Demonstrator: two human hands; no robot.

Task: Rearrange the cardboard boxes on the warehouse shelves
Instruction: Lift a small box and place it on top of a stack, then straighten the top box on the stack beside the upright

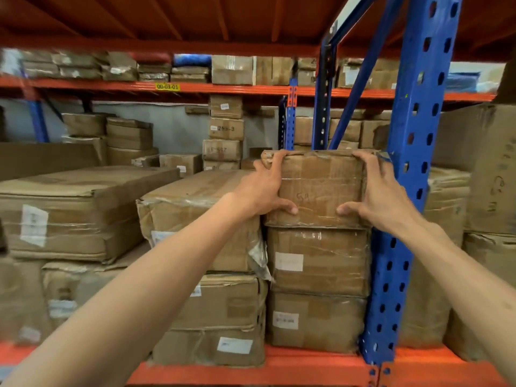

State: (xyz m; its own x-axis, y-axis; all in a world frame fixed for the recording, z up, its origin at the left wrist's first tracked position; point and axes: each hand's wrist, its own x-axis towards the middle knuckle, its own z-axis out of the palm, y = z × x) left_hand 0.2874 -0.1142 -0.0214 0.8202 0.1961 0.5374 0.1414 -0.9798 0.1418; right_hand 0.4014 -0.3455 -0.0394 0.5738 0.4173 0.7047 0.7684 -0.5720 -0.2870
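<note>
A small taped cardboard box [318, 185] tops a stack of three at the right end of the shelf bay, close against the blue upright. My left hand [264, 188] grips its left side, fingers hooked over the top left corner and thumb under the front. My right hand [379, 191] grips its right side the same way. Beneath it sit a second box [318, 261] and a third box [315, 321], both with white labels.
A blue perforated upright [413, 152] stands directly right of the stack. The orange shelf beam [279, 370] runs along the front. Larger boxes [201, 219] are piled to the left, flat cartons [72, 213] further left. More boxes fill the rear shelves and the bay to the right [480, 169].
</note>
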